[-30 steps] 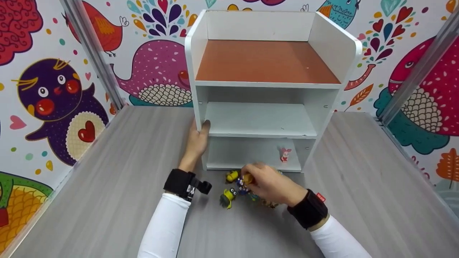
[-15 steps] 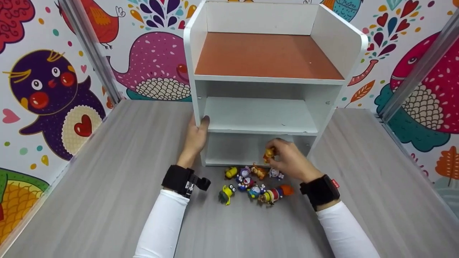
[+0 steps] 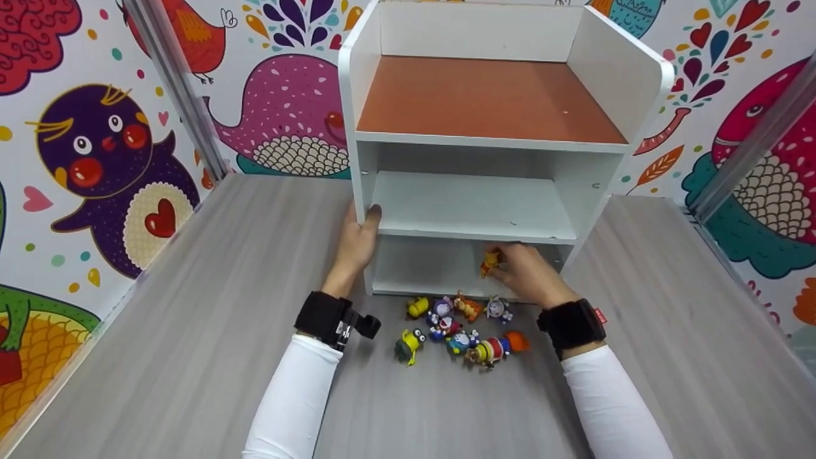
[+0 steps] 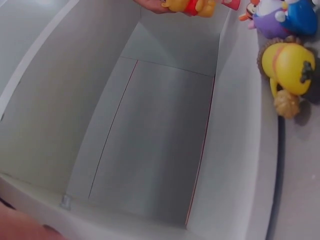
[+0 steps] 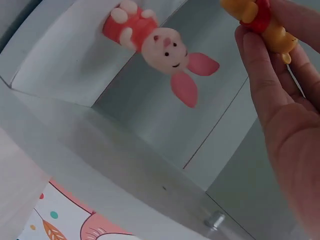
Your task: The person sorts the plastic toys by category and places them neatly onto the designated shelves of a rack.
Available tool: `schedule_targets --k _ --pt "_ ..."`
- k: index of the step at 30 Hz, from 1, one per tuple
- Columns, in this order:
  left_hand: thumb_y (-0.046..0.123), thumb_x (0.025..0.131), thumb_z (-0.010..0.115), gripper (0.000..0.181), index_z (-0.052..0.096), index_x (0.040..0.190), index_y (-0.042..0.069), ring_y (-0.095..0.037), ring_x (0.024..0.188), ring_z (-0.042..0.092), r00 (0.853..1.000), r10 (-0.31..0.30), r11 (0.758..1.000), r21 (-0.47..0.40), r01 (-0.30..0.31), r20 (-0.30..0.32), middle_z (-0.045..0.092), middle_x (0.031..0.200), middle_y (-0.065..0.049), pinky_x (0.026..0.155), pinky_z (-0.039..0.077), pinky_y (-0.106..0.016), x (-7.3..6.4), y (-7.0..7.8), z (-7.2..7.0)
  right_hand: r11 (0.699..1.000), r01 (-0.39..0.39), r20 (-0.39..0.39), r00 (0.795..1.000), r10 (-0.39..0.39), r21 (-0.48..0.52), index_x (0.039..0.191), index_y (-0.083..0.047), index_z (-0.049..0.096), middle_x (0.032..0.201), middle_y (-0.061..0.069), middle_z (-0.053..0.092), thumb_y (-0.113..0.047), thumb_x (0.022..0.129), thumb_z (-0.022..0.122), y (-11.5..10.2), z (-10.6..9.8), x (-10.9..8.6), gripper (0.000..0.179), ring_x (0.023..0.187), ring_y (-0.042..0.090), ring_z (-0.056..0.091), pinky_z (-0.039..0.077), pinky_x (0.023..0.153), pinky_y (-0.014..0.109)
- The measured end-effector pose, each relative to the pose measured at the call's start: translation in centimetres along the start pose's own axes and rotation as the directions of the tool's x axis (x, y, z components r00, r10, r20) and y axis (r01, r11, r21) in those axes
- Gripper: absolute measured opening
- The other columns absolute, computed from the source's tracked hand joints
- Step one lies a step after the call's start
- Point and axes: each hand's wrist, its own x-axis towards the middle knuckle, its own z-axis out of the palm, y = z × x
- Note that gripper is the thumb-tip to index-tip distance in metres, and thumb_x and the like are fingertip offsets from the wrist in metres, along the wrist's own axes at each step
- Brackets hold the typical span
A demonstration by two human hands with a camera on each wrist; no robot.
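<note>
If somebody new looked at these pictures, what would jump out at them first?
Probably the white shelf unit in the middle of the head view, in front of a brightly cartooned wall. Next, perhaps, the yellow bear figure in the right hand at the bottom compartment, and the colourful toy figures lying just in front of the unit.

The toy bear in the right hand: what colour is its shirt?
Red; its shirt shows best in the right wrist view.
</note>
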Motion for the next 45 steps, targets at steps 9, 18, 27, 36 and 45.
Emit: schedule_targets --k 9,18,27,36,45 --pt "0.015 0.104 0.043 0.056 0.028 0.154 -0.005 -0.038 0.150 0.029 0.999 0.039 0.999 0.014 -0.039 0.007 0.035 0.158 -0.027 0.126 0.020 -0.052 0.3 0.6 -0.2 1.000 0.003 -0.031 1.000 -0.003 -0.019 0.127 -0.001 0.059 0.114 0.020 0.067 0.001 0.085 0.075 0.0 -0.2 0.3 0.045 0.107 0.038 0.067 0.055 0.094 0.051" --pt "0.015 0.105 0.044 0.056 0.027 0.155 -0.002 -0.038 0.151 0.029 1.000 0.029 0.999 0.016 -0.029 0.007 0.034 0.159 -0.026 0.126 0.020 -0.052 0.3 0.8 0.1 0.999 -0.045 -0.025 0.999 0.045 -0.030 0.122 0.001 0.061 0.115 0.020 0.068 -0.001 0.085 0.075 0.2 0.1 0.0 0.040 0.108 0.040 0.067 0.055 0.094 0.052" --pt "0.016 0.104 0.044 0.057 0.027 0.155 -0.003 -0.038 0.151 0.029 1.000 0.025 1.000 0.012 -0.025 0.008 0.034 0.159 -0.026 0.126 0.020 -0.052 0.2 0.5 0.3 0.994 -0.094 0.025 0.995 0.095 -0.052 0.114 0.000 0.066 0.111 0.020 0.068 0.000 0.087 0.074 0.3 0.4 -0.2 0.028 0.104 0.037 0.067 0.056 0.090 0.050" --pt "0.017 0.105 0.040 0.058 0.022 0.158 0.001 -0.035 0.153 0.024 0.999 0.010 1.000 0.000 -0.010 0.030 0.029 0.162 -0.022 0.126 0.018 -0.053 0.2 0.2 0.3 0.994 -0.086 0.033 0.996 0.088 -0.073 0.114 0.002 0.067 0.107 0.019 0.069 -0.002 0.087 0.074 0.6 0.8 -0.2 0.029 0.100 0.035 0.065 0.056 0.087 0.049" --pt "0.016 0.105 0.043 0.056 0.028 0.155 -0.004 -0.037 0.151 0.027 1.000 -0.001 1.000 0.011 0.001 0.002 0.034 0.159 -0.025 0.126 0.020 -0.052 0.1 0.0 0.0 0.994 -0.027 0.004 1.000 0.027 -0.103 0.104 0.000 0.067 0.101 0.017 0.067 0.001 0.081 0.079 0.7 1.5 0.1 0.025 0.094 0.033 0.065 0.057 0.083 0.047"
